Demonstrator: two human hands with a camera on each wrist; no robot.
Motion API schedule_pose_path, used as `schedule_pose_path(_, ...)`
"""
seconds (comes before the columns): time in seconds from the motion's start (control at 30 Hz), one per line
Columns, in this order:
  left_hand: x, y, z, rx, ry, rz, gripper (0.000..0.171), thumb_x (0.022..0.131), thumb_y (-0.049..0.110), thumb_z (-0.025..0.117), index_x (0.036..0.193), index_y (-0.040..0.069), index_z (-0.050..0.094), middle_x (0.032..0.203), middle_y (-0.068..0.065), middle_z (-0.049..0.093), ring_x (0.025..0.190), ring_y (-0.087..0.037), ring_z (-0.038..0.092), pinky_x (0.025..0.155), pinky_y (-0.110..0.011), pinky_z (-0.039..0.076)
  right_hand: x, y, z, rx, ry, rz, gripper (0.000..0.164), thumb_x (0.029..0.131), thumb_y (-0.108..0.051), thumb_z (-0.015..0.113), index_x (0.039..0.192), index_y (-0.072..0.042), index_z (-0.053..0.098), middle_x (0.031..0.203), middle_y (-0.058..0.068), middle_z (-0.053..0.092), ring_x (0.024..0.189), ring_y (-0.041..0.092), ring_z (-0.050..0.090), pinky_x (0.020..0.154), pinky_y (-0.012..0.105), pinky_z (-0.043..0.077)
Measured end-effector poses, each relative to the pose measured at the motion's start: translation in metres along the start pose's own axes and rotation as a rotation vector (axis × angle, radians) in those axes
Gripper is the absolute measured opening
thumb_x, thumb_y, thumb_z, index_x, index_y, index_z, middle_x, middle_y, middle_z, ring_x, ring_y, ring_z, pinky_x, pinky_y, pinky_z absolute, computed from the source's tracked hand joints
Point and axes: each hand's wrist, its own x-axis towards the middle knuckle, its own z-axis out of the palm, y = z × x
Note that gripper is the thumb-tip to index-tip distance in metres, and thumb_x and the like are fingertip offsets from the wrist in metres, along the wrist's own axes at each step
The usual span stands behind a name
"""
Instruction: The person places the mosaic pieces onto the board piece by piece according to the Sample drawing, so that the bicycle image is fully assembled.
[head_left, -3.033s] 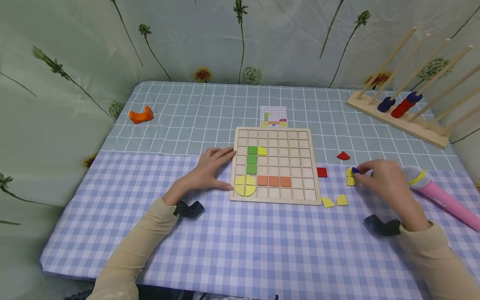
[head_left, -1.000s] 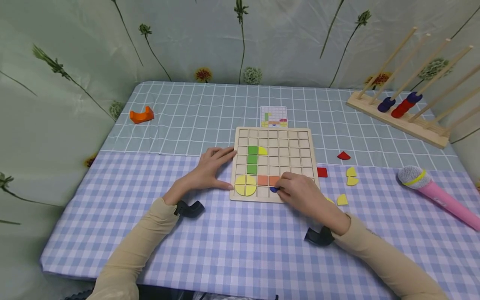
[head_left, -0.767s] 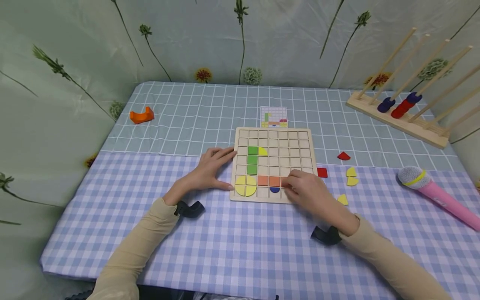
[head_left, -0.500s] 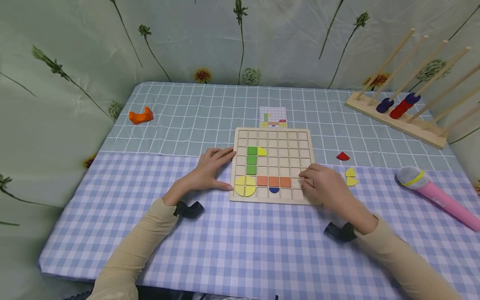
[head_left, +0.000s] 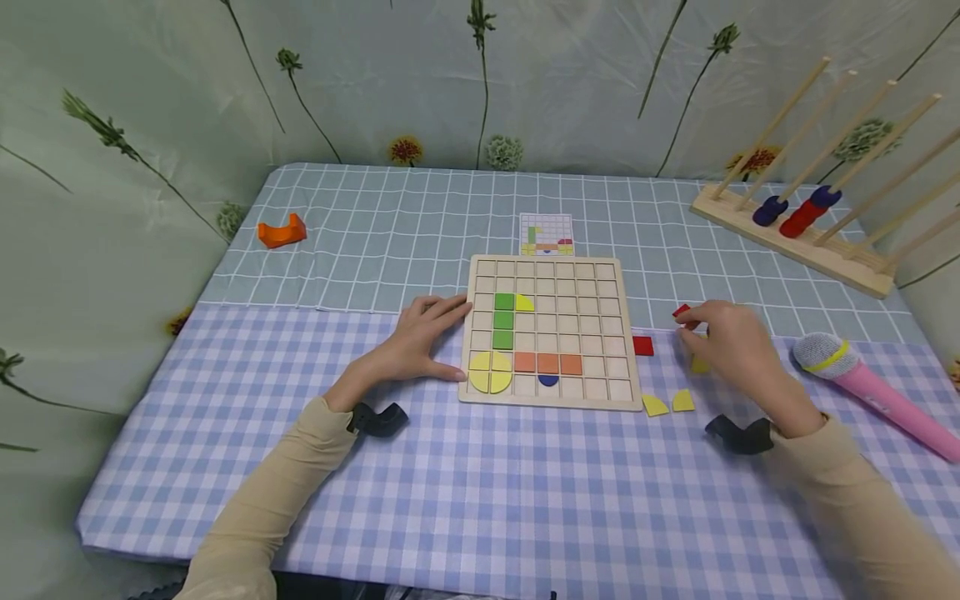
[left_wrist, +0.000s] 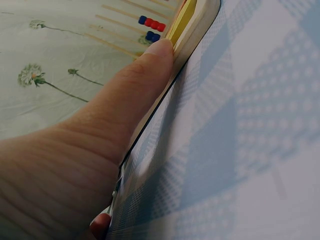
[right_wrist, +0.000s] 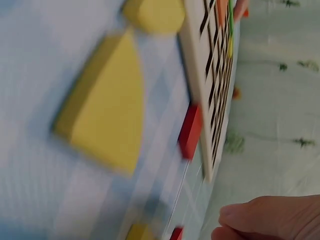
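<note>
My left hand (head_left: 416, 342) rests against the left side of the wooden grid board (head_left: 551, 400), thumb and fingers spread. In the left wrist view its thumb (left_wrist: 145, 75) touches the board's rim. The board carries green squares (head_left: 504, 320), orange squares (head_left: 548, 363), yellow quarter circles (head_left: 491, 372) and a blue half circle (head_left: 548, 380). My right hand (head_left: 731, 342) hovers right of the board, thumb and index fingertips right at a red quarter circle (head_left: 681, 310) and partly covering it. In the right wrist view that red piece (right_wrist: 176, 233) shows apart from the fingers.
A red square (head_left: 642, 346) lies by the board's right edge. Loose yellow quarter circles (head_left: 682, 401) lie nearby, one partly behind the right hand. A pattern card (head_left: 546, 233) sits behind the board. Around are a pink microphone (head_left: 892, 408), a peg rack (head_left: 795, 237) and an orange piece (head_left: 282, 232).
My right hand carried the blue half circle from the loose pieces to the board's bottom row, let it go, then moved right to the red quarter circle. The left hand stayed put.
</note>
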Motion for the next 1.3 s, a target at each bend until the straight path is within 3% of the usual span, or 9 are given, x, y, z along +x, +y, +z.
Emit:
schedule_pose_path(0.1,0.0,0.0,0.0,-0.001,0.004,0.001,0.102,0.068,0.048,0.08,0.149,0.013,0.028,0.157,-0.006,0.023,0.135,-0.032,0.02,0.106,-0.053,0.019,0.004,0.01,-0.002,0.019,-0.051,0.06,0.023,0.084,-0.011,0.066,0.098,0.007,0.07,0.09,0.025,0.068,0.072,0.026,0.051,0.056,0.026,0.037)
schedule_pose_path(0.3,0.0,-0.001,0.001,-0.001,0.01,0.006,0.102,0.067,0.048,0.08,0.148,0.013,0.029,0.156,-0.007,0.024,0.135,-0.032,0.02,0.106,-0.053,0.019,0.012,0.022,-0.003,0.037,-0.13,0.145,0.028,0.086,-0.014,0.062,0.098,0.01,0.069,0.087,0.025,0.067,0.076,0.03,0.051,0.063,0.034,0.041)
schedule_pose_path(0.63,0.0,0.001,-0.001,0.004,0.007,0.004,0.102,0.067,0.048,0.08,0.148,0.013,0.028,0.157,-0.007,0.024,0.135,-0.032,0.02,0.105,-0.053,0.019,0.027,0.025,0.003,0.029,-0.155,0.208,0.039,0.087,-0.022,0.064,0.103,0.014,0.065,0.087,0.026,0.066,0.074,0.029,0.05,0.062,0.032,0.041)
schedule_pose_path(0.8,-0.001,0.001,-0.001,0.0,0.01,0.008,0.102,0.067,0.047,0.08,0.148,0.013,0.029,0.156,-0.007,0.024,0.135,-0.032,0.02,0.105,-0.053,0.019,0.037,0.024,0.007,0.018,-0.156,0.172,0.042,0.085,-0.025,0.067,0.105,0.013,0.065,0.088,0.026,0.067,0.073,0.027,0.051,0.061,0.03,0.039)
schedule_pose_path(1.0,-0.001,0.001,-0.001,-0.007,0.005,0.007,0.102,0.067,0.047,0.08,0.149,0.013,0.028,0.157,-0.006,0.023,0.135,-0.031,0.019,0.105,-0.052,0.019,0.045,0.02,0.01,-0.004,-0.16,0.068,0.033,0.084,-0.015,0.067,0.106,0.01,0.065,0.09,0.024,0.065,0.077,0.027,0.05,0.068,0.036,0.041)
schedule_pose_path(1.3,0.0,0.0,0.0,-0.002,0.003,0.006,0.102,0.068,0.047,0.08,0.149,0.013,0.027,0.157,-0.006,0.023,0.136,-0.031,0.02,0.104,-0.052,0.02,0.037,0.006,0.009,-0.041,-0.094,-0.078,0.032,0.081,-0.012,0.069,0.107,0.006,0.067,0.094,0.022,0.066,0.08,0.027,0.056,0.075,0.045,0.05)
